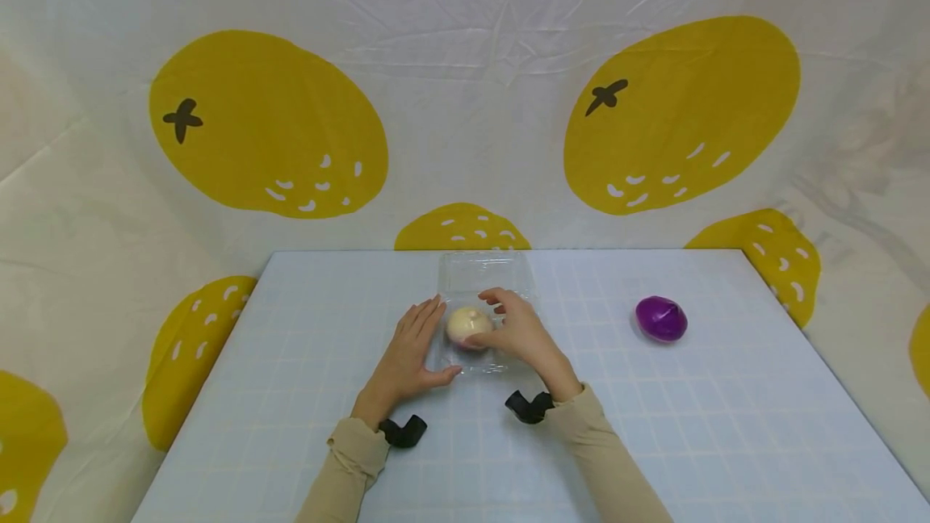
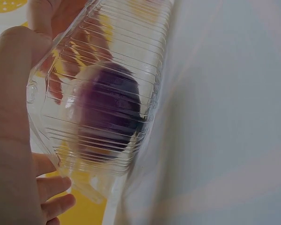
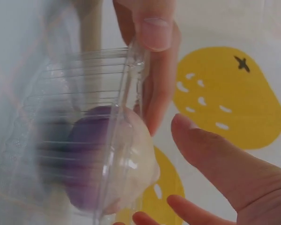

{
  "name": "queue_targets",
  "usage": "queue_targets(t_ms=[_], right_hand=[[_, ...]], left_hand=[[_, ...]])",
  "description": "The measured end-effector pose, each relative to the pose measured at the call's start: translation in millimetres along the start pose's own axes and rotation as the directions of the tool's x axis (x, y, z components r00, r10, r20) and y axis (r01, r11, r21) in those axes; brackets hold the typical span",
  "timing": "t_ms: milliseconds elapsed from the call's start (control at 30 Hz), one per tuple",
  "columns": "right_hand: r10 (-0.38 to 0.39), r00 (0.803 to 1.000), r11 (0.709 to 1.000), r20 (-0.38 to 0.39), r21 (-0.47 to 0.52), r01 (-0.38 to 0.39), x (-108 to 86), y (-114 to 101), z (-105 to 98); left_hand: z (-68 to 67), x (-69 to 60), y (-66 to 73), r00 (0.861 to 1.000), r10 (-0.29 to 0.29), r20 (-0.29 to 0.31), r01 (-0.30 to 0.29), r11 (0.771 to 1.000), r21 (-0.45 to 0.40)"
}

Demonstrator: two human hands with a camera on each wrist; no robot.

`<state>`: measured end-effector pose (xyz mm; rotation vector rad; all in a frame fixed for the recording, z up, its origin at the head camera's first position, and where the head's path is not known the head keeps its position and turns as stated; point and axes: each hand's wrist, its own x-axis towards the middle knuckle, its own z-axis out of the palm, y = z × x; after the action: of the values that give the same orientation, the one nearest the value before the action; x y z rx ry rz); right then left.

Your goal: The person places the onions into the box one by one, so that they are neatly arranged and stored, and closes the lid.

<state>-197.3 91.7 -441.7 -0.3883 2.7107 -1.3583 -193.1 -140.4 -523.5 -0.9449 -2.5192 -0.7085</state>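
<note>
A purple-and-white turnip sits pale side up in the base of a clear plastic clamshell box, whose ribbed wall shows in the left wrist view. My left hand lies along the box's left side with straight fingers, its thumb at the near edge. My right hand hovers over the box's right part, fingers loosely bent. In the right wrist view its thumb and fingers stand apart from the turnip, with nothing between them. The box lid lies folded back on the far side.
A shiny purple onion-shaped thing lies on the table to the right. The pale checked table ends at a cloth backdrop printed with yellow fruit. Black bands with camera mounts are on both wrists.
</note>
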Motion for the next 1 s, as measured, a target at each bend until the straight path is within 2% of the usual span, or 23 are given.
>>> queue_targets(t_ms=[333,500,700,833,1000], right_hand=[[-0.111,0.991,0.973,-0.081,0.195,0.125,-8.7,10.7,-17.5],[-0.13,0.981,0.922,-0.145,0.345,0.173,-9.1,21.8,-26.3],[-0.157,0.96,0.851,-0.233,0.461,0.251,-12.8,29.1,-38.6],[-0.152,0.942,0.831,-0.299,0.477,0.285,-15.0,35.9,-45.9],[-0.145,0.907,0.797,-0.396,0.495,0.344,-17.0,48.4,-53.6]], left_hand=[[-0.2,0.1,0.2,1.0,0.014,-0.015,-0.014,1.0,-0.003],[-0.6,0.3,0.3,1.0,0.011,-0.014,-0.011,1.0,-0.003],[-0.9,1.2,1.2,1.0,0.013,-0.008,-0.013,1.0,-0.003],[-1.8,1.1,2.1,1.0,0.003,-0.002,-0.003,1.0,-0.003],[-2.4,0.9,2.4,1.0,-0.005,0.009,0.005,1.0,0.009]])
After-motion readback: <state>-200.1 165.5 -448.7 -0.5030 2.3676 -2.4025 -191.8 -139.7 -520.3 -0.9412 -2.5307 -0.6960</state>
